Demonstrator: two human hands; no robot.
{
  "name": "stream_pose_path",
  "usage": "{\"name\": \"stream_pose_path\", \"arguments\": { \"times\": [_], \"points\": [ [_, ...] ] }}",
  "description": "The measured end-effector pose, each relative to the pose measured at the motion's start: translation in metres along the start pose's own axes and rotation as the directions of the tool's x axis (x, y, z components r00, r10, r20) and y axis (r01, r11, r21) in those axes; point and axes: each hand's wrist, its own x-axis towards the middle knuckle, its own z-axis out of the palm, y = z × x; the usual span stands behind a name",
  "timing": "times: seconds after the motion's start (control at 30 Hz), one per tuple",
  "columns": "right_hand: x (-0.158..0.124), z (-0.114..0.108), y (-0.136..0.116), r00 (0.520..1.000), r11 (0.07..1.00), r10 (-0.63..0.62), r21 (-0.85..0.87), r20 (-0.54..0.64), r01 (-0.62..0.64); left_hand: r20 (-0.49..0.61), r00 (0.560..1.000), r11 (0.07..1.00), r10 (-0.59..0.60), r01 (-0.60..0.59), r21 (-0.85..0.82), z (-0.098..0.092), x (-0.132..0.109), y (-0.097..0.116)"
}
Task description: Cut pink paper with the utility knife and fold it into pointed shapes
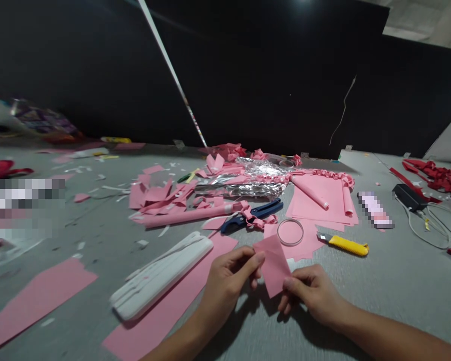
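Note:
A small pink paper piece (274,263) is held up between both hands just above the grey floor. My left hand (229,278) pinches its left edge with thumb and fingers. My right hand (313,296) pinches its lower right corner. Just beyond the paper lie a clear tape ring (290,231), blue-handled scissors (253,214) and a yellow utility knife (346,244).
A white pack of glue sticks (161,276) lies to the left on a long pink sheet (173,311). Pink scraps, rolled pink tubes (188,215) and crumpled foil (248,183) cover the middle. A black adapter with cable (409,195) and red ribbons (439,178) lie at right.

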Motion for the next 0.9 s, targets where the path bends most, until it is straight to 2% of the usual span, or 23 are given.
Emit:
{"name": "stream_pose_path", "arguments": {
  "times": [0.2, 0.33, 0.47, 0.9],
  "points": [
    [-0.0028, -0.0004, -0.0058, 0.996, 0.997, -0.072, -0.021, -0.052, 0.071, 0.038, 0.998, 0.999, -0.052, 0.052, -0.005, -0.0012, 0.0006, -0.0059],
    [-0.0027, -0.0015, -0.0089, 0.983, 0.990, -0.139, -0.039, -0.117, 0.135, 0.181, 0.978, 0.995, -0.103, 0.104, 0.007, 0.0008, 0.0001, -0.0033],
    [0.0001, -0.0026, -0.0076, 0.979, 0.988, -0.150, -0.066, -0.139, 0.142, 0.269, 0.959, 0.995, -0.094, 0.083, 0.052, 0.0022, -0.0008, 0.0003],
    [0.0006, -0.0028, -0.0081, 0.972, 0.983, -0.155, -0.122, -0.178, 0.135, 0.265, 0.958, 0.993, -0.106, 0.090, 0.071, 0.0000, -0.0002, -0.0031]
  ]
}}
